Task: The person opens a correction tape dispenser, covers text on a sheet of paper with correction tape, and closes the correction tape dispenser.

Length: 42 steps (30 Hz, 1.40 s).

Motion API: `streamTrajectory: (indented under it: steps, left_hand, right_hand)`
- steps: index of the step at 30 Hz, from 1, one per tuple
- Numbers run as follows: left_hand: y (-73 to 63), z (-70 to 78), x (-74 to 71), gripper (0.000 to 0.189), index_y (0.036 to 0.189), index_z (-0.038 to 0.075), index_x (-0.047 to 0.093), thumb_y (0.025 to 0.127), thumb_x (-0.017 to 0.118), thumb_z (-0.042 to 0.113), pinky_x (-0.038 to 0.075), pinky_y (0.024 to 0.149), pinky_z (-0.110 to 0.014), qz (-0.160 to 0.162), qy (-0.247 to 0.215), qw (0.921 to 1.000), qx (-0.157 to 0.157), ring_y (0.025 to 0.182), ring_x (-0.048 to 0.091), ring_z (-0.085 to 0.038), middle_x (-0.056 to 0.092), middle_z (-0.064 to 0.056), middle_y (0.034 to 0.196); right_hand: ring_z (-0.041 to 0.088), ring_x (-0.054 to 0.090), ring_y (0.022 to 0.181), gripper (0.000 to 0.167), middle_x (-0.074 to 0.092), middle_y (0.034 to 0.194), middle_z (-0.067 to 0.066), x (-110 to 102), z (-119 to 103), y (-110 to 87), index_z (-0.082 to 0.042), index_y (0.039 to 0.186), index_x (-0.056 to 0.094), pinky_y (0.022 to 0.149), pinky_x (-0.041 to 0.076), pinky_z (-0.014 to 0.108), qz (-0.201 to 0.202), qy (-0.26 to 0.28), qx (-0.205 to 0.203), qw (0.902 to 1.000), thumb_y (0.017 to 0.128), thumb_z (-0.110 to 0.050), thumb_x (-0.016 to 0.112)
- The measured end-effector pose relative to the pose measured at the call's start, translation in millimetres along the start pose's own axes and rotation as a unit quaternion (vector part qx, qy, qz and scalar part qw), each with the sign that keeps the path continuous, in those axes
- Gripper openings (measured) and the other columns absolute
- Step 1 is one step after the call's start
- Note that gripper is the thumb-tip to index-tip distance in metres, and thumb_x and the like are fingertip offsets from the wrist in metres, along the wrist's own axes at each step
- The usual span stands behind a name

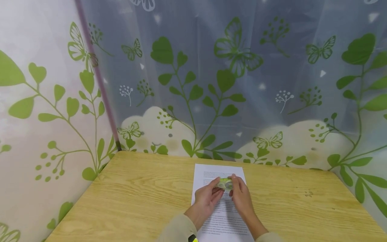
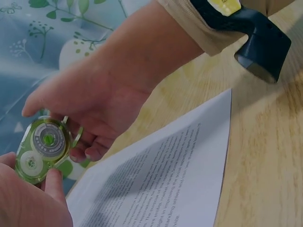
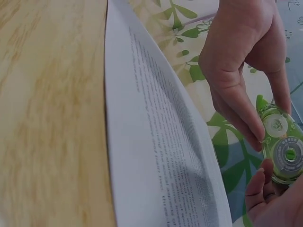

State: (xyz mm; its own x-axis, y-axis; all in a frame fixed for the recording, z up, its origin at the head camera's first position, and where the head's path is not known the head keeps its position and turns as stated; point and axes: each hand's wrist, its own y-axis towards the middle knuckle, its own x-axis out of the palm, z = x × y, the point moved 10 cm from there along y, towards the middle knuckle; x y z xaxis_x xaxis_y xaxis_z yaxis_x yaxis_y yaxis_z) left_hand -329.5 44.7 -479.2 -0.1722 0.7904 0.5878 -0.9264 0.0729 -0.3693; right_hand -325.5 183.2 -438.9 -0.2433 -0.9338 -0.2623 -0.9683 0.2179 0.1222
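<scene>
Both hands hold a green, see-through correction tape dispenser (image 1: 224, 184) above a printed sheet of paper (image 1: 226, 222). My left hand (image 1: 206, 199) grips one end, thumb on the upper edge and fingers curled beneath. The other end is pinched by my right hand (image 1: 242, 195) between thumb and fingers. Through the casing of the dispenser (image 2: 42, 144) two round reels show, a larger grey one and a smaller white one. A small green tip sticks out of the dispenser (image 3: 282, 144) beside the right hand (image 3: 244, 56) in the right wrist view.
The sheet lies lengthwise on a wood-grain table (image 1: 145, 198). A curtain (image 1: 196, 84) with green leaves and butterflies hangs behind the table and along its sides. A dark device (image 2: 262, 47) is strapped to the left wrist over a beige sleeve (image 2: 196, 23).
</scene>
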Motion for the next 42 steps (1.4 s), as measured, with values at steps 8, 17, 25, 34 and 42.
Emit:
streamTrajectory:
  steps: [8,17,25,34,42]
  left_hand:
    - [-1.5,-3.1,1.3,0.036,0.106,-0.009,0.063,0.084,0.075,0.016,0.053,0.081,-0.029,-0.001,0.010,0.9999,-0.006,0.078,0.066,-0.015,0.068,-0.010,0.084]
    - [-1.0,-9.3,-0.5,0.041,0.108,-0.007,0.063,0.080,0.078,0.020,0.053,0.081,-0.028,0.003,0.014,0.9995,-0.028,0.079,0.066,-0.015,0.067,-0.010,0.087]
    - [0.7,-11.2,-1.0,0.042,0.107,-0.008,0.063,0.080,0.078,0.020,0.052,0.082,-0.028,-0.011,0.014,0.9993,-0.031,0.080,0.066,-0.016,0.067,-0.011,0.088]
    - [2.8,6.2,-4.7,0.049,0.114,-0.009,0.055,0.083,0.076,0.023,0.052,0.083,-0.031,-0.024,0.047,0.9986,-0.002,0.079,0.064,-0.017,0.062,-0.011,0.086]
    - [10.5,41.4,-18.6,0.043,0.110,-0.011,0.057,0.085,0.074,0.020,0.053,0.082,-0.032,-0.015,0.110,0.9906,0.079,0.081,0.065,-0.019,0.064,-0.015,0.092]
  right_hand:
    - [0.015,0.047,0.061,0.053,0.051,0.070,0.007,2.1,3.3,0.1,0.001,0.106,0.053,0.056,0.040,0.028,0.006,-0.019,0.004,0.9998,0.102,-0.049,0.033]
    - [0.014,0.047,0.052,0.047,0.050,0.063,0.004,2.3,6.8,0.9,-0.001,0.100,0.051,0.048,0.039,0.026,0.018,-0.002,0.021,0.9996,0.098,-0.048,0.046]
    - [0.013,0.048,0.058,0.045,0.052,0.073,0.006,0.0,2.8,-1.3,0.001,0.100,0.050,0.050,0.041,0.025,0.025,-0.010,0.010,0.9996,0.099,-0.044,0.048]
    - [0.016,0.050,0.066,0.048,0.055,0.081,0.009,-8.4,0.2,1.7,-0.001,0.102,0.051,0.059,0.043,0.027,0.036,-0.036,0.006,0.9987,0.100,-0.048,0.041]
    - [0.013,0.036,0.049,0.056,0.042,0.061,0.003,-11.9,4.2,2.9,-0.004,0.099,0.043,0.045,0.034,0.025,-0.008,0.012,0.041,0.9991,0.099,-0.058,0.030]
